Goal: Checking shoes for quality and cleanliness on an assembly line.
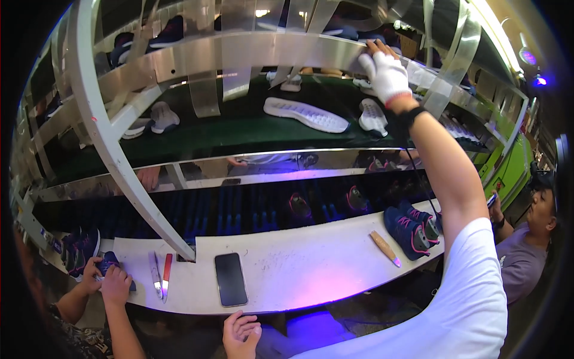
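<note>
My right hand point(387, 73), in a white glove that leaves the fingertips bare, reaches up to the metal rail point(239, 52) of the upper shelf. Its fingers are spread at the rail's top edge; whether they touch anything behind it is hidden. At the bench's front edge, my bare left hand point(241, 335) is empty, with loosely bent fingers. Just beyond it lies a black phone point(231, 279). Below my right arm stands a pair of navy shoes point(409, 230) with pink laces. Beside them is a short tool with a wooden handle point(382, 246).
White shoe soles point(306, 115) lie on the green belt point(221, 134) under the rail. Clear plastic strips point(204, 90) hang there. A grey post point(110, 137) crosses the left side. Two slim tools point(161, 276) lie near a co-worker's hands point(107, 278) at a shoe. Another person point(526, 239) is at right.
</note>
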{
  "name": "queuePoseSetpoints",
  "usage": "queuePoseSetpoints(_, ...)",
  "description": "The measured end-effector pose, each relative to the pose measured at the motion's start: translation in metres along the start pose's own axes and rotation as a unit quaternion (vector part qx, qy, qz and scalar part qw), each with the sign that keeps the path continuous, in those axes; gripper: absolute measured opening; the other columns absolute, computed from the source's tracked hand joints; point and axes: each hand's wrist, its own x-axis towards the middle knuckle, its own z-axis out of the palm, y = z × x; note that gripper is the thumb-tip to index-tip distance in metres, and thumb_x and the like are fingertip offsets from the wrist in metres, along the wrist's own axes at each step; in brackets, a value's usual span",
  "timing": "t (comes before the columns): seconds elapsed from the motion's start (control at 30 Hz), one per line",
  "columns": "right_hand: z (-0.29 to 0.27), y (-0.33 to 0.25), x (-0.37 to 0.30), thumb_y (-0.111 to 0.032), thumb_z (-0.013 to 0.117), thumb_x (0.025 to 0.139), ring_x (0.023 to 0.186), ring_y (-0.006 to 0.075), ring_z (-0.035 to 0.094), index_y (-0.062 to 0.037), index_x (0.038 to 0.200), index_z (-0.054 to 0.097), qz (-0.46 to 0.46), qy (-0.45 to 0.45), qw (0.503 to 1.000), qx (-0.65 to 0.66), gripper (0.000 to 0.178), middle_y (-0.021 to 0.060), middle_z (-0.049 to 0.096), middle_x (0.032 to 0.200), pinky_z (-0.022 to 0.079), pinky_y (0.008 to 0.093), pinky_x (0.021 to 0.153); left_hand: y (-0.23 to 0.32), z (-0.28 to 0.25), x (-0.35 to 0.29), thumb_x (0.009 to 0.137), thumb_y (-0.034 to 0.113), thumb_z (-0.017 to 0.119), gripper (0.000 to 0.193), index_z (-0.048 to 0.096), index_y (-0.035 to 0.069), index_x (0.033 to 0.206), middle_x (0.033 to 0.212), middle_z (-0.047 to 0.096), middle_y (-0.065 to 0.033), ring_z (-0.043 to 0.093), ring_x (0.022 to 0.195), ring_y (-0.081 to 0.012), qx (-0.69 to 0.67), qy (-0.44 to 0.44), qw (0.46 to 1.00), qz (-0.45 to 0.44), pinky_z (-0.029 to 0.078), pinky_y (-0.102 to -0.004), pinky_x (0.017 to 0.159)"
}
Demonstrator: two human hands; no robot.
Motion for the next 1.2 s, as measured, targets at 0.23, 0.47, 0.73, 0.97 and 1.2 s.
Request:
queuePoseSetpoints(0.23,0.007,-0.065,-0.099,-0.051,0.072,0.094,0.092,0.0282,0.078,-0.0073,0.115,0.081,0.094,-0.366,0.917,0.128,0.05,0.0157,0.081,0.098,0.059,0.0381,0.085,0.008,0.083,0.155,0.093,0.004,0.077,0.073,0.04,-0.004,0.155,0.155,0.054,-0.0279,0.053,0.147,-0.0372,0.191,-0.075,0.952,0.229,0.042,-0.0448,0.123)
queuePoseSetpoints(0.47,0.008,-0.049,-0.109,-0.059,0.081,0.086,0.088,0.0329,0.077,-0.005,0.101,0.082,0.072,-0.289,0.93,0.217,0.056,0.0179,0.078,0.092,0.06,0.0408,0.082,-0.025,0.246,0.394,0.078,0.051,0.093,0.122,0.023,0.003,0.166,0.163,0.045,-0.0262,0.049,0.149,-0.0367,0.191,0.047,0.963,-0.184,0.046,-0.054,0.117)
queuePoseSetpoints(0.73,0.01,-0.047,-0.123,-0.038,0.09,0.081,0.082,0.0343,0.073,-0.0041,0.095,0.079,-0.047,-0.177,0.943,0.278,0.038,0.0184,0.074,0.085,0.057,0.043,0.075,0.007,0.216,0.368,0.101,0.029,0.074,0.04,0.061,0.011,0.134,0.108,0.072,-0.0087,0.071,0.096,-0.0281,-0.128,-0.027,0.957,-0.259,0.061,-0.0543,0.091)
queuePoseSetpoints(0.97,-0.004,-0.064,-0.132,-0.029,0.089,0.081,0.085,0.0357,0.072,-0.0039,0.097,0.078,-0.061,-0.203,0.946,0.245,0.032,0.0173,0.075,0.09,0.058,0.0432,0.083,0.037,0.103,0.173,0.109,0.031,0.067,0.046,0.06,0.003,0.145,0.134,0.071,-0.0102,0.071,0.119,-0.0209,-0.278,-0.195,0.879,-0.335,0.058,-0.0414,0.105)
queuePoseSetpoints(1.2,-0.193,-0.1,-0.186,0.005,0.081,0.079,0.122,0.0488,0.069,-0.0137,0.111,0.061,-0.235,-0.164,0.862,0.417,0.043,0.015,0.076,0.119,0.053,0.0611,0.108,0.047,0.077,0.146,0.096,0.017,0.071,0.046,0.065,0.001,0.139,0.139,0.067,-0.0218,0.063,0.131,-0.0407,0.475,-0.092,0.86,0.16,0.048,-0.048,0.116)
